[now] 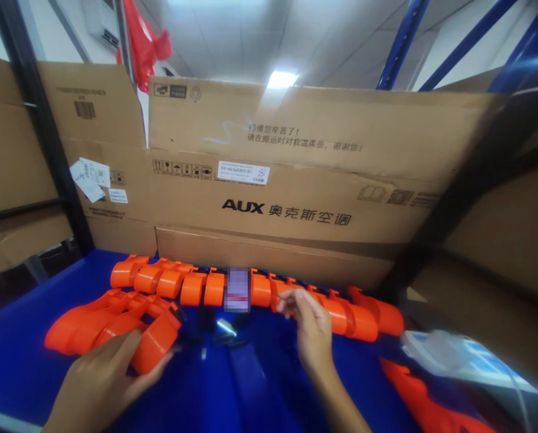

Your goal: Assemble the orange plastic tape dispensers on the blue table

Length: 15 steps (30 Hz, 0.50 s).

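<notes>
A row of several orange plastic parts (pixel 197 284) stands along the back of a blue table (pixel 20 355), against a cardboard wall. A second group of orange parts (pixel 92 322) lies at the front left. My left hand (pixel 102 385) rests on the nearest of these, an orange part with a black end (pixel 158 340), fingers curled over it. My right hand (pixel 309 328) reaches to the row, fingertips pinched at an orange part (pixel 280 288) near the row's middle. Small black pieces (pixel 224 331) lie between my hands.
Large AUX cardboard boxes (pixel 296 180) close off the back and right. A black shelf post (pixel 38 120) stands at left. Another orange part (pixel 422 400) lies at the lower right, next to a white and pale-blue object (pixel 458 355).
</notes>
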Each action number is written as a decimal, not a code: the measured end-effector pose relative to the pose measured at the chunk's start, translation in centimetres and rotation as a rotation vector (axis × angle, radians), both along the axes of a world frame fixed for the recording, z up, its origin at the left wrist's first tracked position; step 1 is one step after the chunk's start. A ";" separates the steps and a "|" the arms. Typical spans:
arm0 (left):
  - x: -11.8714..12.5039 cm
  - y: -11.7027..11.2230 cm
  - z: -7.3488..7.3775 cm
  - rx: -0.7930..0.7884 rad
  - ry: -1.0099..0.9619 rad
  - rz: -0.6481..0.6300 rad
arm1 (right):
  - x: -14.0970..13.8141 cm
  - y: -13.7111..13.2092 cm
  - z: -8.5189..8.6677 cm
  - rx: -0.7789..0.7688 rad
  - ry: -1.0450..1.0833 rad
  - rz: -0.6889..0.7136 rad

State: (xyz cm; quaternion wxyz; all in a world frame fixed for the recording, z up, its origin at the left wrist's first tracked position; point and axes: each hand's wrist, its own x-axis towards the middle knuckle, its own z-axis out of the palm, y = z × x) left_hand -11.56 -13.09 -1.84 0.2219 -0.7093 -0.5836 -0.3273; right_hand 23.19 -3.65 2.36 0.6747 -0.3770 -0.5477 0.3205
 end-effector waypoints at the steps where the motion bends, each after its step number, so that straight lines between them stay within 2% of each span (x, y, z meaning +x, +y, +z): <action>1: 0.2 0.0 -0.1 -0.036 0.055 0.033 | 0.0 -0.1 0.0 0.005 -0.005 -0.001; 4: 0.6 0.0 -0.7 -0.139 0.089 0.058 | -0.2 -0.5 0.1 0.020 -0.017 0.008; 10: 1.3 0.5 -2.2 -0.343 -0.182 -0.011 | -0.4 -0.7 0.1 0.012 -0.029 0.028; 12: 1.5 0.7 -2.2 -0.390 -0.203 0.026 | -0.4 -0.7 0.1 0.006 -0.028 0.030; 15: 1.2 0.6 -1.7 -0.415 -0.119 0.096 | -0.4 -0.6 0.0 -0.002 -0.016 0.034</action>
